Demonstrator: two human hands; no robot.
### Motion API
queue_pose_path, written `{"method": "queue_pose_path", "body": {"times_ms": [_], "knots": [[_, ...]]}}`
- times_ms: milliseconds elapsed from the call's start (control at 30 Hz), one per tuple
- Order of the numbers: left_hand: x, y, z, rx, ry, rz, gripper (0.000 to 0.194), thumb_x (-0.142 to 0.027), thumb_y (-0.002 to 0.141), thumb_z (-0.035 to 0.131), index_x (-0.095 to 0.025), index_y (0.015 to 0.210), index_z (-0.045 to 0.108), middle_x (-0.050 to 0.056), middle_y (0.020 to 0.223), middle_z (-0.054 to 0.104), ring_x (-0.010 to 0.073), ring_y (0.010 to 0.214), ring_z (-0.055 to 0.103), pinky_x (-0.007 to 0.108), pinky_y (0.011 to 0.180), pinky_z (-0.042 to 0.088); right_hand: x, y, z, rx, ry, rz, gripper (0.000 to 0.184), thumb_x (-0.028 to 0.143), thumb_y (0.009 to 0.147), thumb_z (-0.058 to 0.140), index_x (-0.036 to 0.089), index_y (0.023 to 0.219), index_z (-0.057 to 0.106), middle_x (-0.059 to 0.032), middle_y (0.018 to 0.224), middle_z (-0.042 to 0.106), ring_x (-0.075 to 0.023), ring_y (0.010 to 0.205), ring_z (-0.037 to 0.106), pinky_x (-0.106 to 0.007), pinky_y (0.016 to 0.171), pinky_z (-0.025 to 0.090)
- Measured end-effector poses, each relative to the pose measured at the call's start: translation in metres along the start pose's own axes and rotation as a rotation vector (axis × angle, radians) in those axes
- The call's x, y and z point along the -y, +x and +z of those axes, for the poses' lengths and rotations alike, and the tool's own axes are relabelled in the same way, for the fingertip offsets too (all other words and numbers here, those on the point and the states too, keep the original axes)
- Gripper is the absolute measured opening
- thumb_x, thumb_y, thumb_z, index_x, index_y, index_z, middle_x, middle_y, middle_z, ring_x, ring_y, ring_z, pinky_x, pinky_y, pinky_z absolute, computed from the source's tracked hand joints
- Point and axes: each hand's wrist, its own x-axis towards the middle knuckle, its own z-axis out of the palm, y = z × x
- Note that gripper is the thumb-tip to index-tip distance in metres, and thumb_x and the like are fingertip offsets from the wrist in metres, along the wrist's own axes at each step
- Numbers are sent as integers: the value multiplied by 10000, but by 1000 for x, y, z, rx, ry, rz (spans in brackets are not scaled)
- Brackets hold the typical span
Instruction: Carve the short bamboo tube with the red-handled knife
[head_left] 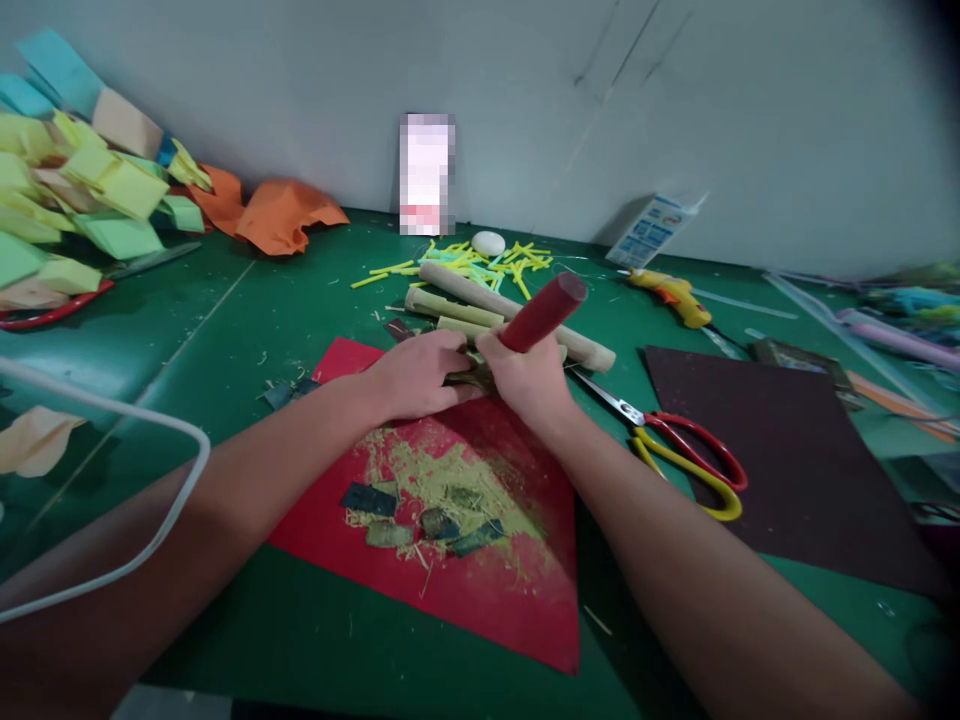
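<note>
My right hand is wrapped round a thick, dark red tool handle that tilts up and to the right. The tool's working end is hidden below my fist. Close beside it, my left hand has its fingers closed on a greenish-brown piece of bamboo, mostly covered by both hands. Under them lies a red sheet, strewn with pale shavings and several dark green bamboo chips. Just beyond the hands are short bamboo lengths and a longer pale stick.
Scissors with red and yellow handles lie right of my hand, by a dark brown sheet. Behind are a yellow glue gun, yellow-green strips and a phone. Folded papers pile up left; a white cable loops nearby.
</note>
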Motion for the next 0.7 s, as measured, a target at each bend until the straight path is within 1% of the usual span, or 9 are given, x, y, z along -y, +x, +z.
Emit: {"method": "queue_pose_path", "body": {"times_ms": [67, 167, 233, 333, 433, 533, 633, 700], "knots": [[0, 0, -1, 23, 11, 1, 263, -406, 937, 561, -206, 975, 727, 65, 979, 622, 228, 987, 617, 382, 887, 508, 2, -1, -2, 54, 25, 21, 269, 237, 674, 566, 240, 497, 363, 58, 467, 364, -105, 492, 337, -292, 484, 277], [-1, 0, -2, 24, 54, -6, 271, -409, 933, 564, -188, 931, 720, 67, 943, 597, 228, 940, 607, 380, 850, 509, 2, -1, -3, -8, 93, -21, 264, 230, 692, 545, 241, 509, 356, 61, 468, 343, -105, 500, 325, -291, 490, 274], [0, 0, -1, 12, 72, -9, 270, -410, 924, 575, -180, 920, 717, 72, 940, 588, 231, 922, 601, 381, 834, 509, 1, 1, -2, -43, 114, -46, 265, 241, 714, 545, 239, 515, 370, 57, 476, 356, -109, 518, 344, -290, 507, 293], [0, 0, 0, 11, 80, -12, 281, -421, 922, 577, -181, 951, 722, 72, 943, 583, 229, 914, 600, 383, 834, 508, -2, 3, -1, -41, 58, -39, 257, 267, 726, 567, 229, 524, 411, 49, 496, 411, -117, 539, 393, -292, 539, 329], [-1, -1, 0, 17, 69, -20, 306, -434, 925, 572, -182, 1003, 729, 75, 964, 586, 237, 940, 605, 391, 854, 510, -3, 3, 1, -37, 3, -25, 243, 282, 730, 574, 223, 537, 437, 52, 512, 429, -114, 535, 399, -292, 542, 332], [0, -1, 0, 13, 51, -26, 318, -438, 927, 571, -176, 1007, 732, 80, 980, 594, 247, 963, 611, 397, 867, 511, -3, 2, 2, -33, -16, -20, 244, 286, 719, 573, 224, 530, 433, 54, 511, 425, -110, 526, 386, -292, 532, 322], [1, -1, 1, -3, 25, -3, 287, -427, 927, 575, -192, 979, 730, 75, 986, 606, 236, 971, 615, 382, 871, 509, -1, 1, 2, -35, -17, -24, 250, 266, 690, 577, 229, 510, 408, 56, 496, 395, -106, 521, 361, -290, 518, 304], [2, 0, 0, 10, 8, 10, 270, -414, 932, 570, -199, 972, 729, 69, 976, 611, 225, 958, 616, 376, 868, 507, 1, 0, 1, 13, 13, -8, 256, 238, 675, 567, 234, 499, 381, 61, 481, 359, -101, 508, 335, -286, 497, 281]]}}
